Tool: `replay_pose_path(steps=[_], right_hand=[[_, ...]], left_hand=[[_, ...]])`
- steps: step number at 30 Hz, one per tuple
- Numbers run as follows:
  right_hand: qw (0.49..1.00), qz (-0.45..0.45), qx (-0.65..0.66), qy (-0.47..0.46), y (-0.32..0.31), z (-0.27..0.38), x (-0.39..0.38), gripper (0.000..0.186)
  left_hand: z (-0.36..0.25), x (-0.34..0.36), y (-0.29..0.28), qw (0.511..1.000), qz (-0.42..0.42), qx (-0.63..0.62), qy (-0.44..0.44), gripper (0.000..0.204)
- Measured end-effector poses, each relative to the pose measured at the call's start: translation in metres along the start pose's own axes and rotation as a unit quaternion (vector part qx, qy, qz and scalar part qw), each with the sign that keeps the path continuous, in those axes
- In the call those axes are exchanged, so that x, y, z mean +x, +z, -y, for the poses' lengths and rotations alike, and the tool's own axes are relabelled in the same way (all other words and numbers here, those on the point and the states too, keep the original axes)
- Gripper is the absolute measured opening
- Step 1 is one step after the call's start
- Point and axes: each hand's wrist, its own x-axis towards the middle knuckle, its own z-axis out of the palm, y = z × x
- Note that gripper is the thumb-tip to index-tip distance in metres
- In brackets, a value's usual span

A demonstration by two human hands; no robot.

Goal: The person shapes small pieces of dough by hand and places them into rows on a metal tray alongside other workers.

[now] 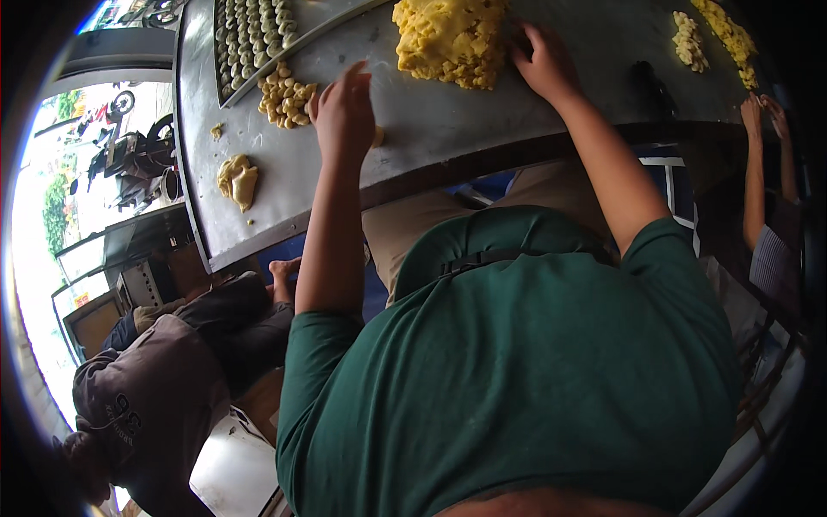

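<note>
My left hand (345,116) hovers over the metal table with its fingers stretched out and apart from the thumb. It is beside a heap of small pale-yellow balls (284,96), which look like dough. Partly behind its wrist, a small pale piece (378,136) rests on the table. My right hand (546,67) is at the right side of a large crumbly yellow dough mass (452,43). Its thumb and fingers are spread, with the tips close to or touching that mass; exact contact is hard to see.
A tray (251,85) with rows of rounded pieces lies at the far left of the metal table (284,185). Nearer is a smooth dough lump (238,181). A black object (652,89) and more yellow pieces (689,41) lie right, near another person's hands (762,110). Someone sits at left (164,388).
</note>
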Motion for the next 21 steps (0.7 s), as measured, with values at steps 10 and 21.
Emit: replay_pose_path(steps=[10,21], right_hand=[[1.0,0.008,0.024,0.004,0.0,0.0,-0.007,0.037],[0.997,-0.002,0.062,0.035,0.002,0.016,-0.004,0.043]], left_hand=[[-0.046,-0.039,-0.056,0.954,0.194,0.224,-0.047,0.027],[0.106,-0.008,-0.048,0.912,-0.048,0.401,0.076,0.031]])
